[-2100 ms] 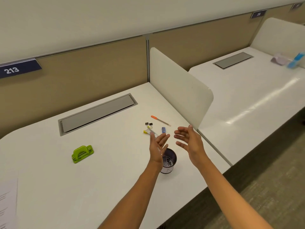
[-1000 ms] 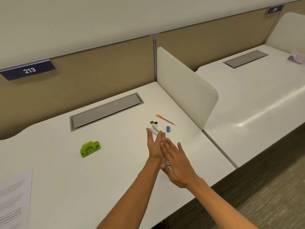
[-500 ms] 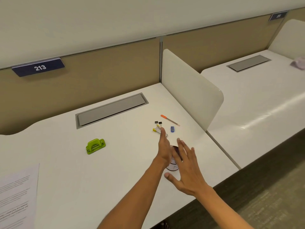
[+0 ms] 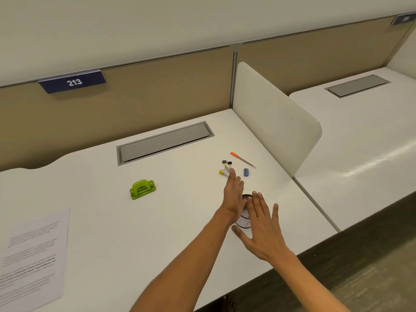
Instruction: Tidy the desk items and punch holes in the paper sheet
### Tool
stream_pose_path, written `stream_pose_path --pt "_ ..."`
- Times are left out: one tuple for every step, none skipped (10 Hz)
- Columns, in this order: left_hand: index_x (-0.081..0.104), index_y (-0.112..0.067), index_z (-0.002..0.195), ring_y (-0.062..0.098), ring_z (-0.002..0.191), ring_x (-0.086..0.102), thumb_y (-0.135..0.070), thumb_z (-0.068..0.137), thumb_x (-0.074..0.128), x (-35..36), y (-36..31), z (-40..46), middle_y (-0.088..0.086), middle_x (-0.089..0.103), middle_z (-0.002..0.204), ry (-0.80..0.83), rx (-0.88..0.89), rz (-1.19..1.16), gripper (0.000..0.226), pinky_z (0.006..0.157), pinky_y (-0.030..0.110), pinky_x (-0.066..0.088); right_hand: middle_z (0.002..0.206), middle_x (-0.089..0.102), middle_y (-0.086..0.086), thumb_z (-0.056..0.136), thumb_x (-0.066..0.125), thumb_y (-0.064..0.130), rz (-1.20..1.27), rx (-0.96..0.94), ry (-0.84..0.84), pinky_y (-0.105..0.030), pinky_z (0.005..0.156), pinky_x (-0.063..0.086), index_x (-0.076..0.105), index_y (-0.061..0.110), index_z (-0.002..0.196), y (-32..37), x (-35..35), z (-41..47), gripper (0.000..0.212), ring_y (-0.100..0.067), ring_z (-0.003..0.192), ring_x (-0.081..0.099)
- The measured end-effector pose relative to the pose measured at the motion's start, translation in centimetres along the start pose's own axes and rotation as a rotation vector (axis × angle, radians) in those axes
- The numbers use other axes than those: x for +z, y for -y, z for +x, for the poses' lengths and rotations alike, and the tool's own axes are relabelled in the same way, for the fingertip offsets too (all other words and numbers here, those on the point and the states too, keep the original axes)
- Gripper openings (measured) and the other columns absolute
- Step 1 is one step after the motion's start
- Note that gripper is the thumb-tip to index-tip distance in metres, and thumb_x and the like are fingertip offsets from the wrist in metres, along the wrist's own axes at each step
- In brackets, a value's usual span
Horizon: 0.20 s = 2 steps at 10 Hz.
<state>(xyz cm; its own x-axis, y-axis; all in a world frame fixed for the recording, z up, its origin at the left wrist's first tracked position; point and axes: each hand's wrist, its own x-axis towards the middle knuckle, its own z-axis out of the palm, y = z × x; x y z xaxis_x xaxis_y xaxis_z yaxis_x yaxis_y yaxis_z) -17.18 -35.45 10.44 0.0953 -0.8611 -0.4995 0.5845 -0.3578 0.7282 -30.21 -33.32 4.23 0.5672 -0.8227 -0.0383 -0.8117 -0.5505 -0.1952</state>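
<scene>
white desk (image 4: 180,221): both hands have parted; left hand (image 4: 234,197) reaches the highlighters (image 4: 224,172), fingers loose; right hand (image 4: 262,228) splayed empty over the cup (image 4: 245,222).

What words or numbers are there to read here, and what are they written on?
"213": white digits on the dark blue sign on the partition behind the desk.
The second blue sign, far right: too small and blurred to read.
The paper sheet: lines of print, too blurred to read.
The cup between the hands: markings, not readable.
The green hole punch: no text visible.
</scene>
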Motion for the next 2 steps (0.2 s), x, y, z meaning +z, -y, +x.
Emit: stream_pose_path --pt "0.027 -0.019 0.153 0.018 0.148 0.025 -0.067 0.095 0.031 -1.1 0.2 -0.1 -0.001 0.026 0.161 -0.062 0.028 0.074 0.075 0.121 0.048 0.022 0.164 -0.011 -0.001 0.086 0.003 0.078 -0.008 0.023 0.017 -0.054 0.122 -0.008 -0.004 0.017 0.156 -0.4 -0.2 0.9 0.092 -0.017 0.15 -0.017" --pt "0.047 -0.023 0.139 0.018 0.138 0.041 -0.057 0.098 0.04 -2.7 0.5 -0.1 -0.003 0.046 0.148 -0.208 0.109 0.321 0.053 0.117 0.044 0.032 0.165 -0.007 -0.004 0.081 -0.006 0.078 0.022 0.076 0.046 -0.054 0.122 -0.004 0.0 0.015 0.156 -0.6 -0.2 2.2 0.097 -0.02 0.151 -0.012"
